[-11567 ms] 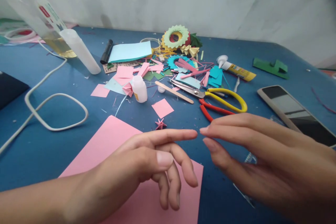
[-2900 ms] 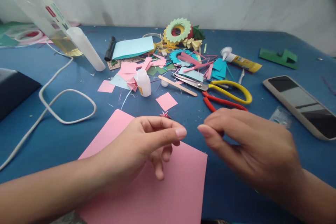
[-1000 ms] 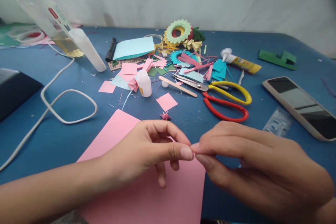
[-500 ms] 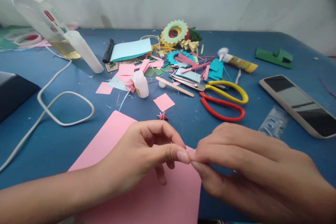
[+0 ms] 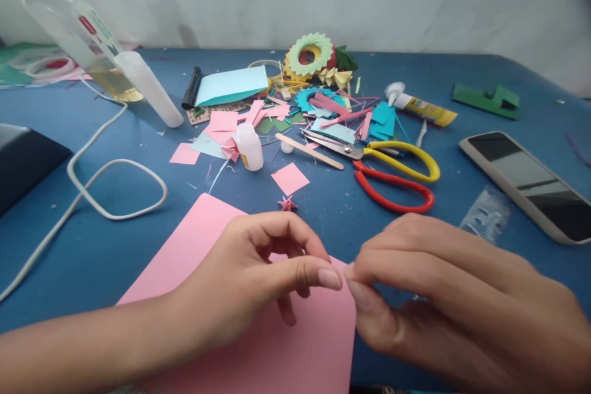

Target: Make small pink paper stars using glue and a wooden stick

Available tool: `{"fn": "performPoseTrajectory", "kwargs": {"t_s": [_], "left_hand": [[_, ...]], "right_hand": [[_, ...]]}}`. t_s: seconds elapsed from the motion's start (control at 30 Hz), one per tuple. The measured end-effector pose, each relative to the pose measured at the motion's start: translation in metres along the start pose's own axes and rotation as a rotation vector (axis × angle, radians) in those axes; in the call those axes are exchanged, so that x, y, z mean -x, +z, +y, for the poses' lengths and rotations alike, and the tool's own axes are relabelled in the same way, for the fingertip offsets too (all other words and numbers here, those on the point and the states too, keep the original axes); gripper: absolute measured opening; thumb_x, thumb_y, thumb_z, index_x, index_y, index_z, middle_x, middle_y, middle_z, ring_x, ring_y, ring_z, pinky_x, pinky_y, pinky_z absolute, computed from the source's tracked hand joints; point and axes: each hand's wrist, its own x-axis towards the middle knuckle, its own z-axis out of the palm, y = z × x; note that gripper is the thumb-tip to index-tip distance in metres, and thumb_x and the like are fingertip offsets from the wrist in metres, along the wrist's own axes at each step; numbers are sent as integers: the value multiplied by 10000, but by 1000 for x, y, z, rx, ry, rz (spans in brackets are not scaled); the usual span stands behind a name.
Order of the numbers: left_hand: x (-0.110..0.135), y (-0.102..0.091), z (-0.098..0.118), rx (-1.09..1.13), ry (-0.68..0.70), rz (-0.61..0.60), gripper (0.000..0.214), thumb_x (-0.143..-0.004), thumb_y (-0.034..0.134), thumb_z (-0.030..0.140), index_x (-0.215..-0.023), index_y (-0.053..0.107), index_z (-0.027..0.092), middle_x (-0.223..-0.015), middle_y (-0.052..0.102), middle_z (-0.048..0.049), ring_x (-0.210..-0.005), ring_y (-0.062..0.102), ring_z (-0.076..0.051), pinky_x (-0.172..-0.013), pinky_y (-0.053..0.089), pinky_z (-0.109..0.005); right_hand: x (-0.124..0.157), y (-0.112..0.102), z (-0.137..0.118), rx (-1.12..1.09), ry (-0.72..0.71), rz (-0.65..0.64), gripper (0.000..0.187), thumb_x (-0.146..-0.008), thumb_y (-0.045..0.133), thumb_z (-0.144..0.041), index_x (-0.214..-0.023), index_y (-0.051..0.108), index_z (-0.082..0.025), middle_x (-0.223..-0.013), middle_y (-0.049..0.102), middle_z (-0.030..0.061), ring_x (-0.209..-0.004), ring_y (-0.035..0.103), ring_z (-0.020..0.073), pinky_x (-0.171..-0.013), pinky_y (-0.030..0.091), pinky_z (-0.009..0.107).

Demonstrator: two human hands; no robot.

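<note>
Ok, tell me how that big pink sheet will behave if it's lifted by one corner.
The pink sheet lies flat on the blue table and looks thin, so it would probably droop when lifted by a corner. It seems light, so a push would likely slide it. Its edges look crisp; a careless grip might crease it.
</note>
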Motion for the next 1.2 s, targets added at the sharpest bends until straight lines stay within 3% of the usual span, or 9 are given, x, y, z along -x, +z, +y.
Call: {"fn": "performPoseTrajectory", "kwargs": {"t_s": [0.17,0.33,0.53,0.87,1.2], "left_hand": [[1,-1,-1,11,12,3,117,-676,715,158,-627,609,153,-585,557,36,-501,516,-65,-399,482,-118],[2,-3,-3,-19,60,40,94,-683,701,134,-646,620,163,-613,567,33,-514,526,-76,-403,492,-137],[5,-2,-2,-86,103,82,84,-702,694,149,-659,624,169,-629,579,37,-494,527,-62,-417,491,-127],[6,-2,-1,-122,146,110,81,-693,705,147,-660,635,170,-634,576,34,-519,522,-71,-417,509,-132],[7,0,-3,-151,150,119,89,-668,723,135,-653,642,168,-641,598,30,-516,527,-73,-415,510,-135]], "right_hand": [[-2,0,1,-97,54,-37,157,-735,556,-90,-658,574,-226,-544,639,-54,-468,590,75,-454,483,162],[-2,2,0,-271,204,-108,164,-726,544,-71,-673,586,-220,-544,625,-68,-466,572,49,-425,460,124],[-2,4,0,-393,301,-94,172,-699,571,-43,-662,612,-206,-530,618,-65,-454,558,52,-436,465,117],[-6,2,1,-449,317,-127,177,-705,577,-37,-650,601,-204,-535,611,-73,-465,552,37,-446,454,96],[-1,4,1,-223,197,-110,170,-701,498,-77,-600,542,-207,-507,587,-50,-443,543,67,-394,437,149]]}}
